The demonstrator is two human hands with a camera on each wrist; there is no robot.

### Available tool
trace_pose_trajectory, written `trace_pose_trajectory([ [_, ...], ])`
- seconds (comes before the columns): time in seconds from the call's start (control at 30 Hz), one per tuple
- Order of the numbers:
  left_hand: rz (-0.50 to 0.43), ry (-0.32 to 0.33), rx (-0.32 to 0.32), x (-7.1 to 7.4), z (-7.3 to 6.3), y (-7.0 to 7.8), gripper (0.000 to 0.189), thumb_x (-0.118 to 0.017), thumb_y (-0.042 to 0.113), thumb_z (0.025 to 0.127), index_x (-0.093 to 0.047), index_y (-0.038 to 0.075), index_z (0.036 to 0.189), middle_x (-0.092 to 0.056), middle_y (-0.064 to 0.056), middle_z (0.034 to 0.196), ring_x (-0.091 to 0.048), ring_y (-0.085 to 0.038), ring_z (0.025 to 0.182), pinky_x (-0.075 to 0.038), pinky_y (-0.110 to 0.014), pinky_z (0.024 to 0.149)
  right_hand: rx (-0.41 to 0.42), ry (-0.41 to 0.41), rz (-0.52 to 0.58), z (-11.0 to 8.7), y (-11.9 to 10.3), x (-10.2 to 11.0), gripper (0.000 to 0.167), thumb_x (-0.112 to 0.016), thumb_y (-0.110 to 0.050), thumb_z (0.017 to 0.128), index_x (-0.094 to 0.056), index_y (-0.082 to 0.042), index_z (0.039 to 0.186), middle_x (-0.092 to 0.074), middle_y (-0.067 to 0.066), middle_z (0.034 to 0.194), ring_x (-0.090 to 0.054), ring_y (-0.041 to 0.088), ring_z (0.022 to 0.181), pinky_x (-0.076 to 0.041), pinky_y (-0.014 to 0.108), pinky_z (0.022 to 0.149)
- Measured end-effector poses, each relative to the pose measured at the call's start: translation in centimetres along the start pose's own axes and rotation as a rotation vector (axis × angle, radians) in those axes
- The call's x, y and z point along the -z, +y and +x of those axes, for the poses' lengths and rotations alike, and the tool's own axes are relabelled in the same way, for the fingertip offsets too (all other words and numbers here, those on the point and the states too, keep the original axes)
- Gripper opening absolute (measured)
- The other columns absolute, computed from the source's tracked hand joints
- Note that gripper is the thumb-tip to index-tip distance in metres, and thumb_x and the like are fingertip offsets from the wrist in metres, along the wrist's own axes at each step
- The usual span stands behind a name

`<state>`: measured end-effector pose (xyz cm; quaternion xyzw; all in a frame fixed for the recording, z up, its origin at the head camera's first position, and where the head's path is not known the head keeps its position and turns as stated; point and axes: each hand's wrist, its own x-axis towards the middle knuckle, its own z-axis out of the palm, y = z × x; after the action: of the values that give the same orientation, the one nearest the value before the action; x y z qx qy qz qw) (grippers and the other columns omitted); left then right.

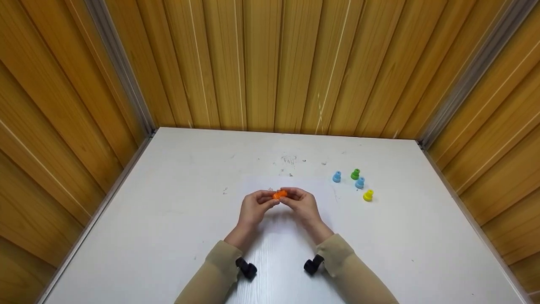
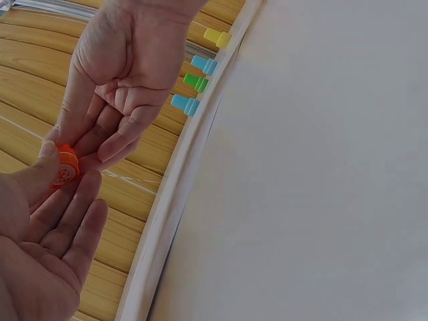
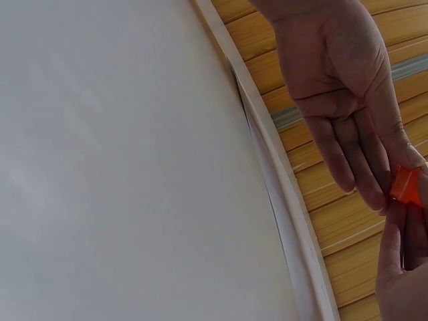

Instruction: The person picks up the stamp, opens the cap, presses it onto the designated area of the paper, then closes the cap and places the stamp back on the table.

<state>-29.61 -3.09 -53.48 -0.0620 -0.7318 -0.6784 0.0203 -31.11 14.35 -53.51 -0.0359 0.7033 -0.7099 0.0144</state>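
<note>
Both hands meet over the middle of the white table [image 1: 190,211], fingertips together around a small orange stamp [image 1: 279,194]. My left hand [image 1: 253,209] pinches it from the left between thumb and fingers. From the other side my right hand [image 1: 305,207] also pinches it. In the left wrist view a patterned round face of the orange stamp [image 2: 65,174] shows between the fingertips. Only a bit of the orange stamp [image 3: 405,185] shows in the right wrist view, the rest hidden by fingers.
To the right of the hands stand several similar stamps: a blue one [image 1: 336,177], a green one [image 1: 355,174], another blue one [image 1: 360,183] and a yellow one [image 1: 368,195]. Wood-panelled walls [image 1: 261,63] enclose the table's back and sides. Dark marks [image 1: 289,160] spot the tabletop.
</note>
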Motion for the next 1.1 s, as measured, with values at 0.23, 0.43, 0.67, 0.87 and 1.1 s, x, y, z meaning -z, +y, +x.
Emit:
trace_pose_trajectory([
  [0.23,-0.023,0.002,-0.024,-0.1,-0.1,-0.1,0.028,-0.079,0.008,0.089,-0.074,-0.003,0.115,-0.077,-0.019,0.113,-0.077,-0.025,0.103,-0.063,-0.026,0.086,0.011,0.016,0.038,0.0,0.1,-0.1,0.035,-0.08,0.001,0.086,-0.072,0.006,0.12,-0.077,0.013,0.115,-0.072,0.01,0.098,-0.061,0.02,0.086],
  [0.43,0.006,-0.006,-0.03,-0.2,0.0,-0.2,0.03,-0.078,0.01,0.091,-0.073,-0.002,0.117,-0.077,-0.019,0.111,-0.076,-0.025,0.103,-0.063,-0.025,0.086,0.004,0.035,0.07,-0.1,0.1,-0.2,0.035,-0.078,0.003,0.087,-0.071,0.008,0.12,-0.078,0.012,0.113,-0.072,0.007,0.097,-0.061,0.017,0.085],
  [0.67,0.093,-0.052,-0.021,0.4,0.2,0.0,0.041,-0.078,0.017,0.092,-0.068,-0.002,0.127,-0.074,-0.018,0.121,-0.073,-0.03,0.113,-0.062,-0.036,0.095,-0.014,0.051,0.083,0.2,0.1,-0.1,0.033,-0.078,0.003,0.087,-0.071,0.007,0.119,-0.079,0.011,0.11,-0.073,0.009,0.096,-0.061,0.019,0.085],
  [0.87,0.344,-0.08,0.095,1.2,0.3,0.3,0.07,-0.082,0.02,0.089,-0.052,-0.002,0.147,-0.049,-0.023,0.156,-0.043,-0.04,0.148,-0.039,-0.053,0.122,-0.032,0.066,0.12,0.4,0.2,0.1,0.033,-0.076,0.006,0.087,-0.071,0.007,0.12,-0.079,0.009,0.108,-0.073,0.009,0.096,-0.061,0.019,0.086],
  [1.1,0.653,-0.199,0.134,1.7,0.2,0.0,0.094,-0.084,0.022,0.087,-0.029,-0.006,0.158,-0.022,-0.025,0.169,-0.009,-0.039,0.161,-0.014,-0.055,0.131,-0.041,0.055,0.109,0.4,0.2,0.2,0.035,-0.076,0.006,0.088,-0.069,0.009,0.122,-0.08,0.007,0.108,-0.073,0.008,0.095,-0.061,0.018,0.085],
])
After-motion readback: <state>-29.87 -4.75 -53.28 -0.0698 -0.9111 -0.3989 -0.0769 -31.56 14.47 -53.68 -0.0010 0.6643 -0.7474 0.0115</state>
